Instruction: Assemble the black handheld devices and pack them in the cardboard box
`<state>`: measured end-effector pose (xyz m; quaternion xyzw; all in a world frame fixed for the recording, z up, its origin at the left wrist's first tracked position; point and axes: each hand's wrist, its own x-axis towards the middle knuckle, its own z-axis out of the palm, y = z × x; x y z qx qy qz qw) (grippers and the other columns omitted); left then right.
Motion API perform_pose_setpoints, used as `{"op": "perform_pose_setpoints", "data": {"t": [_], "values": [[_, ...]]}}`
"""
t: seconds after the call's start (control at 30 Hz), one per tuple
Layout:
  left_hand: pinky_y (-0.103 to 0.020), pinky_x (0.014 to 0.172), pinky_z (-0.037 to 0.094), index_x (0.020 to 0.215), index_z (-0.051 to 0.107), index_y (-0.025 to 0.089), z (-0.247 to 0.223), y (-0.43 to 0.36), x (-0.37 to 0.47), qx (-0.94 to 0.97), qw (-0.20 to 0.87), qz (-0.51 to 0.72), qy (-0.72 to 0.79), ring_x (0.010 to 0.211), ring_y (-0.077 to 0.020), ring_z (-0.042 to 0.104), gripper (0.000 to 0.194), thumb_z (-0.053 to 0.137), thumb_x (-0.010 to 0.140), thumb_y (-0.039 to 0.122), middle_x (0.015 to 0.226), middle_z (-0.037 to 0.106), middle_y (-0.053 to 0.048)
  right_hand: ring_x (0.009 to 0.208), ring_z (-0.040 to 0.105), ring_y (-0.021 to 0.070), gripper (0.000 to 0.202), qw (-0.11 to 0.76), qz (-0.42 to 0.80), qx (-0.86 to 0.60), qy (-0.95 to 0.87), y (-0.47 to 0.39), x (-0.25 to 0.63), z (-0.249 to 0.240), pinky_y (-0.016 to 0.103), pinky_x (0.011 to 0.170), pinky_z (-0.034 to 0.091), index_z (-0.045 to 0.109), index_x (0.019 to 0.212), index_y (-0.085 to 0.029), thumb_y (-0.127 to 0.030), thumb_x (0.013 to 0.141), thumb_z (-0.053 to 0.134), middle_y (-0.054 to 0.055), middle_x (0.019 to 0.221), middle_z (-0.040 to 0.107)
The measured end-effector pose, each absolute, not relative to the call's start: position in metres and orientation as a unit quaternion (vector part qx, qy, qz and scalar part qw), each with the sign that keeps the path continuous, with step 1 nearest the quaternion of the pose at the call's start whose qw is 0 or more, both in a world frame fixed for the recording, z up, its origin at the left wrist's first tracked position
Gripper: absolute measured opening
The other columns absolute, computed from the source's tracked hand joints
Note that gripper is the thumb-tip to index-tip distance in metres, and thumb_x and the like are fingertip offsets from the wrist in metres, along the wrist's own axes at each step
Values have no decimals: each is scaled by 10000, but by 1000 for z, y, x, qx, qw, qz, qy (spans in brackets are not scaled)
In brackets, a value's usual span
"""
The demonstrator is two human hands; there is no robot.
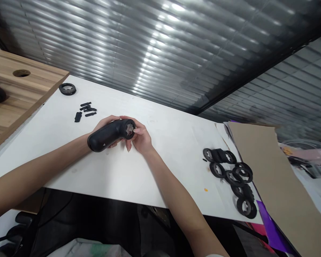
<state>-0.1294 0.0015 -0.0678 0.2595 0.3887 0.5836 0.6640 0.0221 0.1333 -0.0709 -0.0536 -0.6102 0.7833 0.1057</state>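
Observation:
A black fabric shaver, with a round perforated metal head facing me, is held above the white table. My left hand is closed round the shaver's body from behind, and the body hides most of its fingers. On the other side, my right hand grips the head end. Its thumb touches the edge of the metal mesh, while other fingers reach behind the head.
Several small black strips and black rings lie at the far left of the white table. More black rings are heaped at right beside brown cardboard. A wooden surface adjoins at left; metal blinds stand behind.

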Motion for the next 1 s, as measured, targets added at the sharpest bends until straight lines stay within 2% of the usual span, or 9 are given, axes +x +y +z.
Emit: {"op": "perform_pose_setpoints", "data": {"t": [0.13,0.23,0.3,0.37,0.47,0.63,0.73,0.87,1.0], "values": [[-295,343,451,680,721,103,-68,1,-128,255,664,583,393,388,-229,584,580,598,961,595,579,655,-162,373,635,224,797,94,788,-63,-606,133,23,-69,310,446,462,654,1438,-97,-500,757,563,-10,556,721],[-274,343,436,710,722,118,-66,0,-126,240,650,611,383,380,-197,559,542,585,991,561,620,660,-141,375,562,200,728,127,791,-112,-588,133,22,-67,307,464,418,703,1383,-163,-600,844,483,-45,476,629],[-257,333,409,769,733,117,-63,0,-126,220,647,634,363,383,-172,531,508,553,1015,523,664,668,-131,351,436,163,533,189,793,-160,-557,134,20,-68,284,455,338,732,1227,-223,-567,896,495,-87,401,498],[-251,317,377,811,737,110,-62,0,-126,194,646,652,346,392,-163,512,489,506,1031,481,701,675,-130,349,322,128,268,244,797,-189,-519,135,18,-70,267,462,286,689,1019,-261,-472,913,562,-117,373,394],[-247,309,348,828,734,110,-61,1,-127,158,642,675,329,408,-156,495,480,444,1046,424,730,673,-123,369,273,100,114,274,808,-181,-490,138,15,-73,254,480,271,608,866,-266,-374,887,636,-125,384,386],[-238,331,323,863,729,114,-61,1,-125,127,635,697,309,445,-156,502,435,467,1046,408,750,667,-122,380,270,80,184,276,796,-160,-514,135,12,-73,266,483,250,721,927,-234,-376,819,764,-130,405,424],[-248,335,319,863,732,99,-61,2,-123,115,632,701,312,441,-166,504,497,394,1073,396,745,667,-137,389,271,72,250,276,792,-167,-519,134,12,-72,268,486,242,725,915,-238,-407,779,850,-139,407,409],[-263,343,353,849,735,90,-58,5,-119,93,626,704,323,427,-176,501,553,329,1094,374,720,666,-150,399,293,71,398,280,780,-179,-531,133,12,-72,269,479,255,660,842,-253,-533,766,932,-139,428,388],[-267,380,414,827,740,79,-54,7,-114,64,616,705,346,435,-176,526,581,335,1108,387,713,674,-168,392,296,69,503,285,777,-183,-531,133,13,-71,264,464,263,630,788,-247,-675,816,891,-127,427,388]]}}
